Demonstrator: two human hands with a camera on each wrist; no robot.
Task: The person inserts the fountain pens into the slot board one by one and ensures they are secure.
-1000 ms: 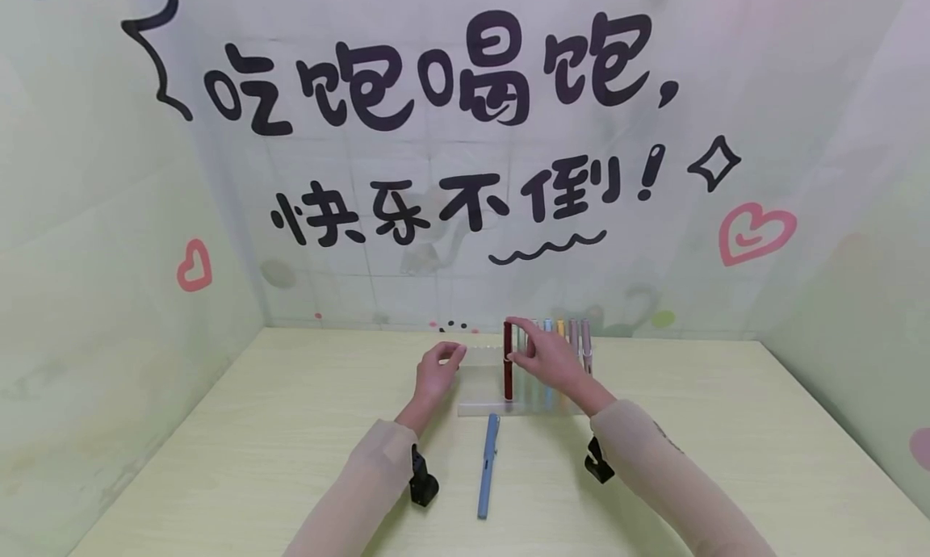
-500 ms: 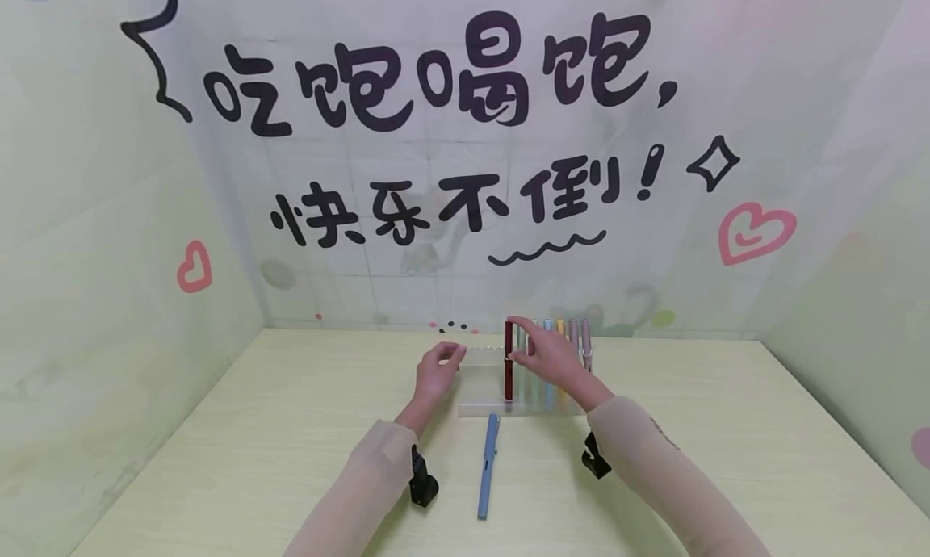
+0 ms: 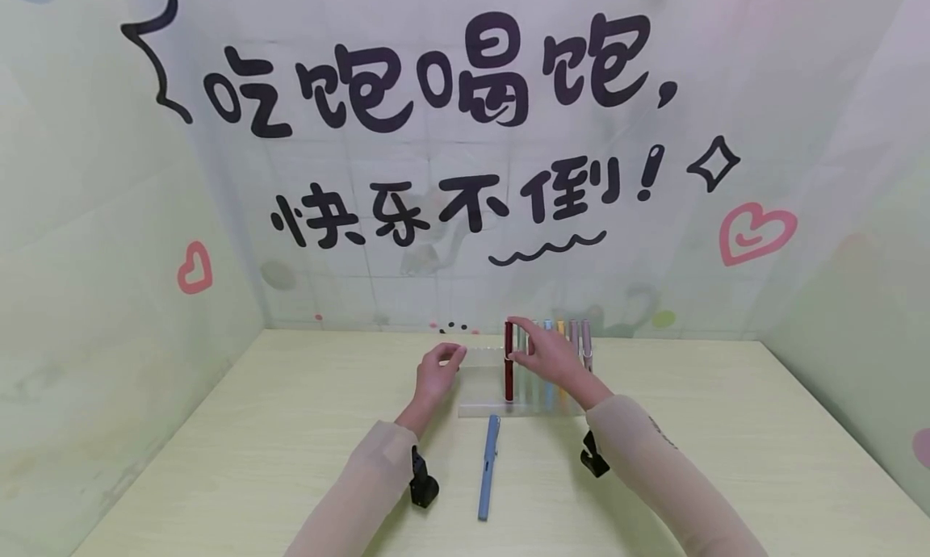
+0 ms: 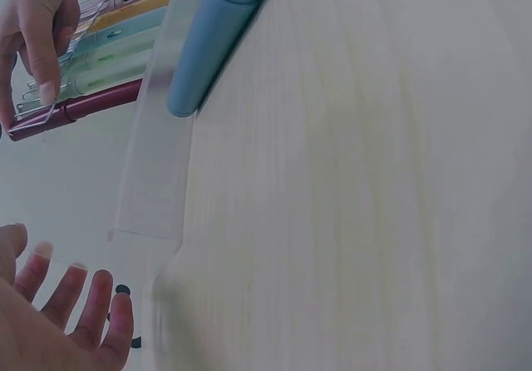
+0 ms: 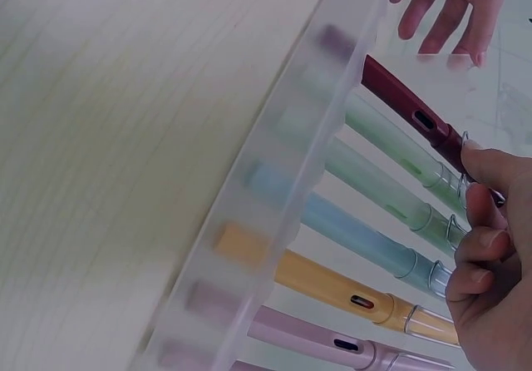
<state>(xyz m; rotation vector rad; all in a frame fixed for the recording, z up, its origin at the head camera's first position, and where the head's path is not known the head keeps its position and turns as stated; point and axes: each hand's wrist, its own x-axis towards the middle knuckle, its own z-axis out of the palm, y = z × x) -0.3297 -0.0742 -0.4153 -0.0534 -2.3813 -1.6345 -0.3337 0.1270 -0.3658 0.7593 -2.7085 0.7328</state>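
A clear plastic pen rack (image 3: 479,410) stands at the back of the table, several capped fountain pens upright in its right part. The leftmost is a dark red fountain pen (image 3: 508,379), its lower end behind the rack's frosted front strip (image 5: 287,121). My right hand (image 3: 555,357) pinches its cap, index finger on the top and thumb at the side. At the rack's upper left corner, my left hand (image 3: 436,375) holds the edge between thumb and fingertips. In the left wrist view its other fingers (image 4: 87,313) are spread.
A blue pen (image 3: 488,468) lies on the table in front of the rack, one end close to the front strip. Green, light blue, yellow (image 5: 332,284) and mauve pens line the rack to the right. A printed cloth wall (image 3: 407,291) rises behind.
Both hands keep their places and grips. The right forearm shifts very slightly, and the dark red pen stays almost still in the rack.
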